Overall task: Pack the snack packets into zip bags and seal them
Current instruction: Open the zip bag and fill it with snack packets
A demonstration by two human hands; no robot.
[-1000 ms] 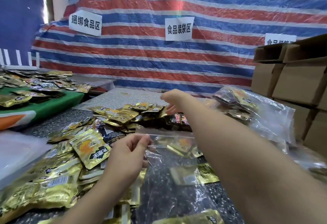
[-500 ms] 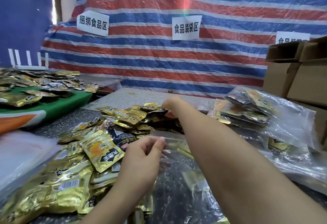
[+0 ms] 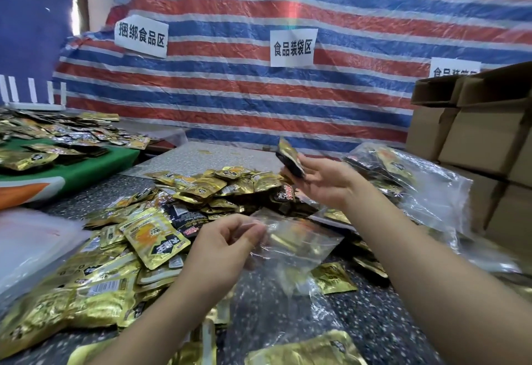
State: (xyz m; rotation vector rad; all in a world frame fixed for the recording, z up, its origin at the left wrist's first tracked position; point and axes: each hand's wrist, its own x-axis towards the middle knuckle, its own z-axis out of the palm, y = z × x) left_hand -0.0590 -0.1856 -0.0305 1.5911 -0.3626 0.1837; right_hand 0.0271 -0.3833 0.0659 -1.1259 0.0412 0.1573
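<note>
Hands (image 3: 325,183) amid packets (image 3: 201,184), boxes (image 3: 475,134).

It looked like a makeshift food-packing workroom. A red, white and blue striped plastic tarpaulin (image 3: 288,105) served as the back wall, with white paper signs in Chinese (image 3: 293,47) marking off work zones. Plain brown cardboard cartons (image 3: 475,140) were stacked at the right. Heaps of small gold foil snack packets (image 3: 207,186) covered a dark speckled tabletop (image 3: 374,315) and, as far as I could tell, a green-covered table (image 3: 86,168) beside it.
</note>
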